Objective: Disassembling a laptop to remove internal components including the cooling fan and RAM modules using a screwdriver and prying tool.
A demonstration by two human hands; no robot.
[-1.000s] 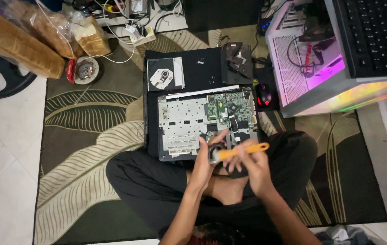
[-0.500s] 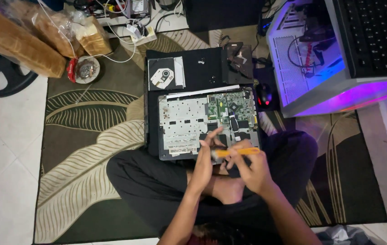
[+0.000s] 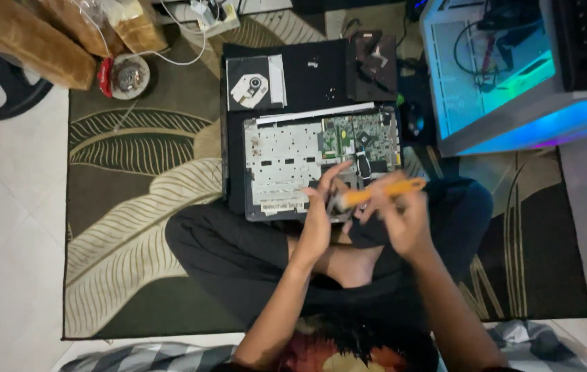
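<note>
An opened laptop base (image 3: 286, 162) with its metal frame and green circuit board lies on a black mat in front of my crossed legs. My right hand (image 3: 400, 220) is shut on an orange-handled brush (image 3: 376, 195), held level above the base's near right corner. My left hand (image 3: 321, 207) sits beside the brush head, fingers curled around a small dark part that I cannot make out. Both hands hover over the near edge of the laptop.
An optical drive (image 3: 255, 83) and a dark part (image 3: 372, 65) lie on the black mat (image 3: 314, 76) behind the laptop. A lit computer case (image 3: 500, 83) stands at right. Brown bags (image 3: 25, 41), a round tin (image 3: 128, 74) and cables lie at back left on the leaf-pattern rug (image 3: 128, 200).
The brush has tilted and shifted a little in my right hand, and my left hand's fingers have moved at the brush head. The case lighting changed colour from pink to blue.
</note>
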